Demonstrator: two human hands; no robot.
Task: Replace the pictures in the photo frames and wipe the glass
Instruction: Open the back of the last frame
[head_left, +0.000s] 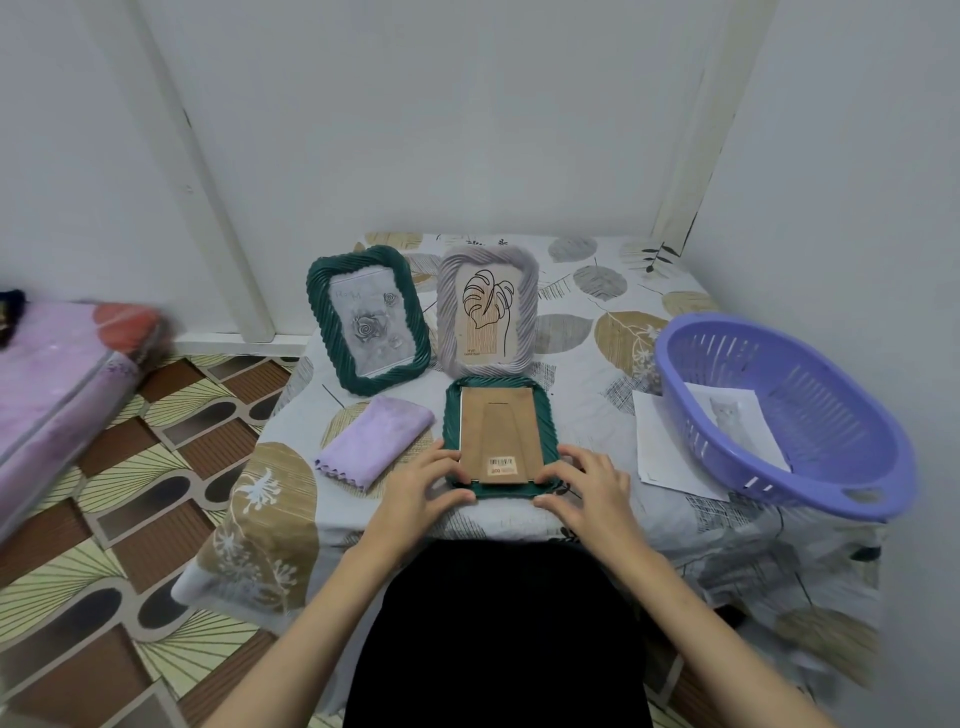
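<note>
A green photo frame (549, 415) lies face down at the table's near edge, its brown backing board (498, 428) up. My left hand (423, 486) rests on the frame's near left corner and my right hand (587, 486) on its near right corner, fingers touching the frame and board. Behind it stand a second green frame (366, 318) with a rose picture and a grey frame (488, 310) with a leaf drawing. A folded lilac cloth (375, 441) lies to the left. A cat picture (735, 415) lies in the purple basket.
The purple basket (857, 478) sits at the table's right edge, partly over white paper sheets (670, 452). The leaf-patterned tablecloth (587, 291) covers the small table in a wall corner. A pink wrapped bundle (57, 374) lies on the patterned floor at left.
</note>
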